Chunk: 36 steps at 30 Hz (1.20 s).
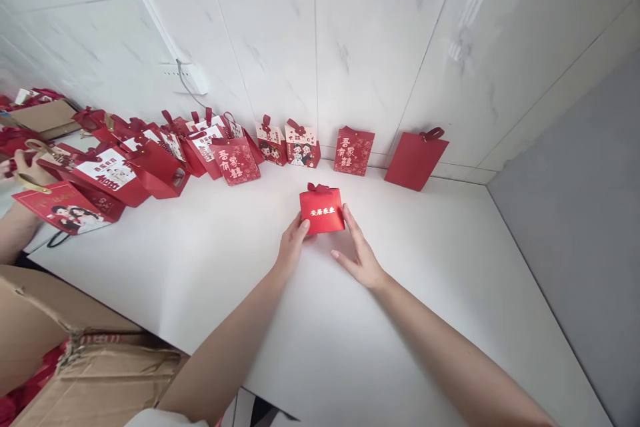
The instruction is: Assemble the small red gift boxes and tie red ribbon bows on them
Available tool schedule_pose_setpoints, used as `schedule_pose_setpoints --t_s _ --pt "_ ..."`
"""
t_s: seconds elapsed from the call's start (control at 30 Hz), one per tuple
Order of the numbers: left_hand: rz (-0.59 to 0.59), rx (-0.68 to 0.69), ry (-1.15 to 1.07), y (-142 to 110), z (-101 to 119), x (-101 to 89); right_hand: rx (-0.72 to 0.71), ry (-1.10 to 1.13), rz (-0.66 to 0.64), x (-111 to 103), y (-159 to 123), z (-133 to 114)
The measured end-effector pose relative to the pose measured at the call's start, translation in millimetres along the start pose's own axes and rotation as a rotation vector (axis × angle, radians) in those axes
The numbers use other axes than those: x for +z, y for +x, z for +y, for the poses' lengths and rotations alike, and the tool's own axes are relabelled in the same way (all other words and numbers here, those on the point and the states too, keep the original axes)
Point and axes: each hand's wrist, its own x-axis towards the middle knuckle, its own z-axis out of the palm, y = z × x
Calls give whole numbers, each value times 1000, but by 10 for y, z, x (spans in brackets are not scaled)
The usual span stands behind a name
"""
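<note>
A small bright red gift box (323,211) with pale lettering and a dark red ribbon bow on top is just above the middle of the white table. My left hand (293,240) grips its lower left corner, thumb on the front face and fingers hidden behind. On the other side, my right hand (361,250) has its thumb and fingers apart, with the fingertips at the box's right edge. Behind it, by the wall, stand a patterned red gift box (354,152) and a plain red one (416,161) with a ribbon loop.
Two boxes with cartoon couples (302,147) stand against the tiled wall (365,33). Many red gift boxes (107,173) crowd the table's left side, where another person's hand (31,167) shows. An open cardboard carton (105,373) sits at lower left. A grey panel (580,213) bounds the right.
</note>
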Motion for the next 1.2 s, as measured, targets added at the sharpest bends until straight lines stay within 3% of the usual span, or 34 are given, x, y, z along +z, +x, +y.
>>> schedule_pose_setpoints --t_s 0.17,0.37,0.83,1.03,1.2 --pt "-133 -86 3 38 -7 -41 169 247 33 16 53 63" --pt "-186 -91 80 47 47 -41 210 364 8 -64 114 38" --pt "-149 -102 85 39 55 -30 228 346 32 -66 101 41" --pt "-76 -202 21 103 1 -82 233 375 -3 -82 77 110" --pt "-73 -195 2 107 -26 -103 235 356 -11 -94 68 159"
